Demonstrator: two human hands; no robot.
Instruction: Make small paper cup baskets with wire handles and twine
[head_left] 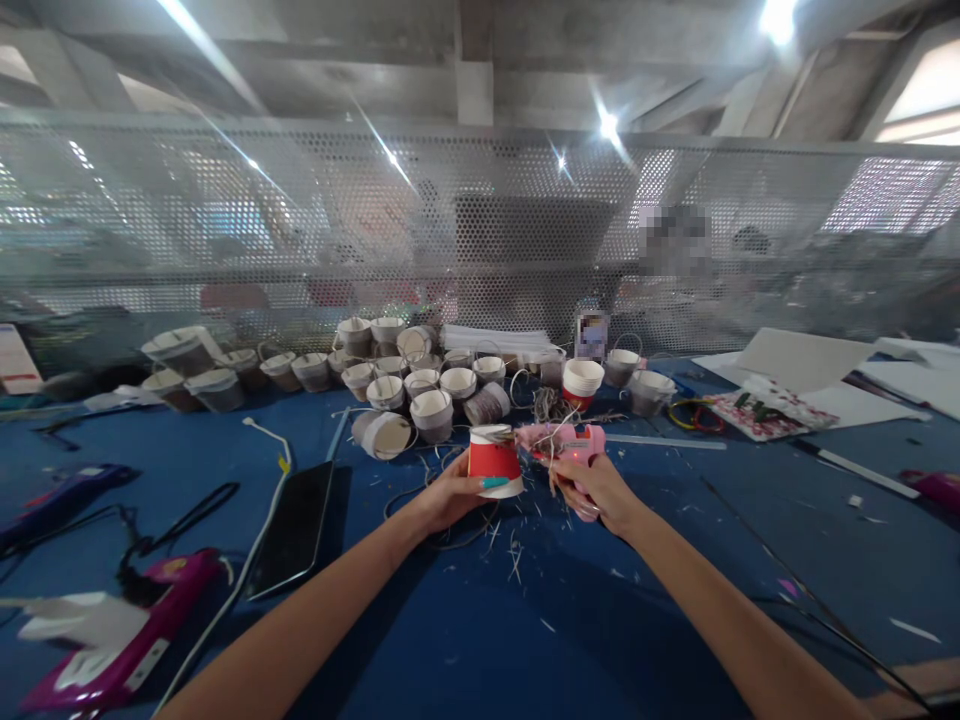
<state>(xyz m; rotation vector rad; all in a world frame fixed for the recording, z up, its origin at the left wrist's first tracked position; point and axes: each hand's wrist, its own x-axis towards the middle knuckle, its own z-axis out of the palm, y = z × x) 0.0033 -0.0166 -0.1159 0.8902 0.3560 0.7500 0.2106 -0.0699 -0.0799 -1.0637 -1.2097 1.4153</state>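
In my left hand [454, 492] is a red and white paper cup [491, 462], turned with its wide rim down; the fingers wrap round its lower side. My right hand [600, 490] grips a pink hot glue gun [574, 445] by its handle. The gun points left, its nozzle close to the cup's upper edge; I cannot tell if they touch. Strands of glue and fibre cling to the gun's front. Behind it sit a tangle of grey cord [553, 404] and a stack of white and red paper cups [582, 380].
Several small grey buckets [433, 412] crowd the back of the blue table [480, 640]. At left lie a black phone [294, 525], a white cable [259, 540] and a magenta power strip [142, 640]. Papers [795, 360] lie back right. A perforated metal screen [300, 220] stands behind.
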